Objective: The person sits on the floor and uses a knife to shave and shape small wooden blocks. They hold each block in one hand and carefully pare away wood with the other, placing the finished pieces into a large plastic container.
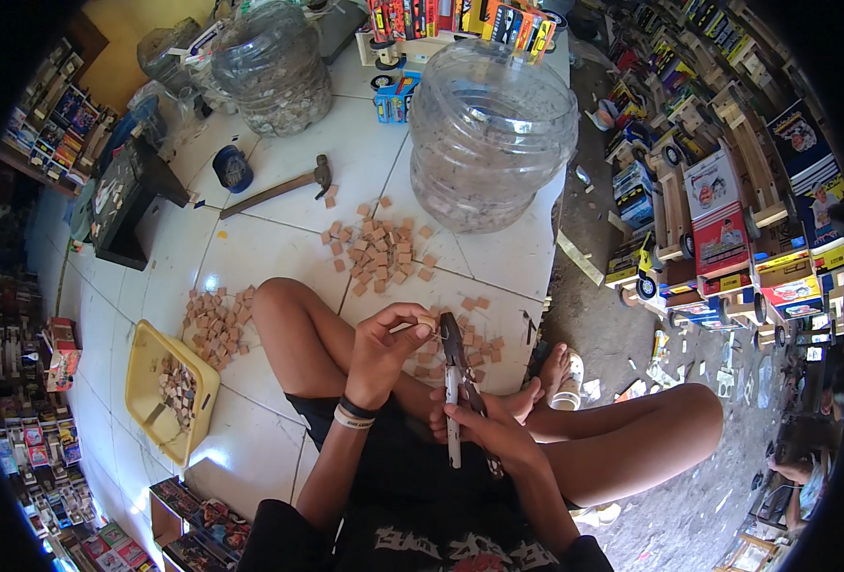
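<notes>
My left hand (381, 351) pinches a small wooden piece (427, 321) between thumb and fingertips, in front of my crossed legs. Wrapped round the handles of a pair of pliers (451, 348) is my right hand (498, 431); one handle looks white, the other dark. The dark jaws point away from me, close beside the pinched piece. Whether they touch it I cannot tell. Beyond my hands lies a heap of small square wooden blocks (381, 255). More wooden blocks (480, 350) lie scattered just right of the pliers.
Another block pile (218, 326) lies left of my knee, beside a yellow plastic basin (137, 381) with small pieces inside. A hammer (274, 191), a blue cup (232, 170) and a large clear plastic container (493, 143) stand farther off on the tiles. Wooden toy trucks (717, 214) are stacked at right.
</notes>
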A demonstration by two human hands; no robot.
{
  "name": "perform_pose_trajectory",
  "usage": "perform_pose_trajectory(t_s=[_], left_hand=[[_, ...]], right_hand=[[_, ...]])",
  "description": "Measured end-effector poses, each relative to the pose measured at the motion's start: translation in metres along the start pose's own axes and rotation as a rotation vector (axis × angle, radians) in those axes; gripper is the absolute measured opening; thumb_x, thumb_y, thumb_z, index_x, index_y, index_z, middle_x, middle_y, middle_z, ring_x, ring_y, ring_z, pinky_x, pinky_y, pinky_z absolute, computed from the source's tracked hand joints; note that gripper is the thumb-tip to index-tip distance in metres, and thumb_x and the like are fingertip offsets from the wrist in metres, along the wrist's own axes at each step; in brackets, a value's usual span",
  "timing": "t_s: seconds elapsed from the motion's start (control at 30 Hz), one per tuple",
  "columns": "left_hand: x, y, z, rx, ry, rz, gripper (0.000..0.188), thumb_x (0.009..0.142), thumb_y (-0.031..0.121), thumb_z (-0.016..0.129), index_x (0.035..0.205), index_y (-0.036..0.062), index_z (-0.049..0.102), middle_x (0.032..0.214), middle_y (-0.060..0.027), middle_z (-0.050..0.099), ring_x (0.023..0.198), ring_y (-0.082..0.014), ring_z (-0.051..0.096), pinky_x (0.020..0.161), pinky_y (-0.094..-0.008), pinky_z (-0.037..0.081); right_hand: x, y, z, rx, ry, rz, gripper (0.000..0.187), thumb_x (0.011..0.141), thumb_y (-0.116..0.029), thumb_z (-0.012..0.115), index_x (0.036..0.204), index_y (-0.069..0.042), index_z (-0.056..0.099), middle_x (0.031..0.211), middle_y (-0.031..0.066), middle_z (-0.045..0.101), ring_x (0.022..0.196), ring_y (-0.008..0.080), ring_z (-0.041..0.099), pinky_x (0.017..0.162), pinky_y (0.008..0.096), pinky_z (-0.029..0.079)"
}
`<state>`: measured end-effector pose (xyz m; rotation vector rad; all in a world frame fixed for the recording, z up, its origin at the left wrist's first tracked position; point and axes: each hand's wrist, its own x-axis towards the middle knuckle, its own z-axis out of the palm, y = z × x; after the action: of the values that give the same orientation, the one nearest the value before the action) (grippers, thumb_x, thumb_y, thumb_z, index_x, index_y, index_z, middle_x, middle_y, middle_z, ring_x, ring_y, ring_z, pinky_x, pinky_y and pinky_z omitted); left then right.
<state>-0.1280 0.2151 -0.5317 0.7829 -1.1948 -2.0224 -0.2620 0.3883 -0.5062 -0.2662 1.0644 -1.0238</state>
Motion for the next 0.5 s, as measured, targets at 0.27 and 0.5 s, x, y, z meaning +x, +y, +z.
perform_pose_trajectory(t_s=[0.27, 0.5], left_hand=[[0.008, -0.053, -0.030, 0.131, -0.057, -0.165, 0.017, 0.098, 0.007, 0.072, 0.113, 0.0012, 0.068, 0.103, -0.0007, 0.069, 0.097, -0.0090, 0.064, 0.090, -0.0261, 0.053], [0.031, -0.063, -0.046, 0.052, 0.213, 0.013, 0.027, 0.102, 0.009, 0.066, 0.126, -0.0007, 0.062, 0.115, -0.0049, 0.067, 0.101, -0.0138, 0.064, 0.094, -0.0280, 0.052]], right_hand=[[0.041, 0.067, -0.016, -0.255, 0.273, 0.013, 0.037, 0.104, -0.030, 0.064, 0.126, -0.003, 0.052, 0.082, 0.0059, 0.059, 0.075, 0.0180, 0.062, 0.073, 0.0354, 0.054], [0.031, 0.072, -0.036, -0.640, 0.562, -0.343, 0.047, 0.100, -0.024, 0.065, 0.136, 0.004, 0.051, 0.112, 0.0276, 0.067, 0.107, 0.0388, 0.066, 0.099, 0.0448, 0.048]])
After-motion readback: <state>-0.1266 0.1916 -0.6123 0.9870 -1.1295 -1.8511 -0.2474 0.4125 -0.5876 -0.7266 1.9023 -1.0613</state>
